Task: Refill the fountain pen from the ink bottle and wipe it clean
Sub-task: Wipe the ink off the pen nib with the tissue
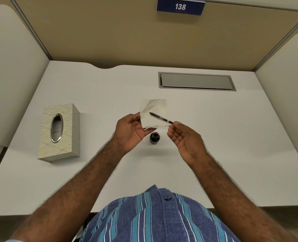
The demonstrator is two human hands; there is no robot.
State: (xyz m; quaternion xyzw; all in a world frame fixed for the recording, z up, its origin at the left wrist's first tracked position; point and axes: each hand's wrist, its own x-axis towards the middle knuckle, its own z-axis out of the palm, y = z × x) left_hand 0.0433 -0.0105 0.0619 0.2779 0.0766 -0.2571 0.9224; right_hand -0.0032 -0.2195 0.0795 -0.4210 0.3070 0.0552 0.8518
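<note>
White worktop (214,137) carries a patterned tissue box (58,132) well left and a grey recessed hatch (196,82) at the back, with the dark ink bottle (154,137) standing between both wrists. The left hand (130,131) pinches a folded tissue (153,113) by its edge; the right hand (183,138) pinches the fountain pen (160,117) by its rear end, nib over the tissue, whether touching is unclear
</note>
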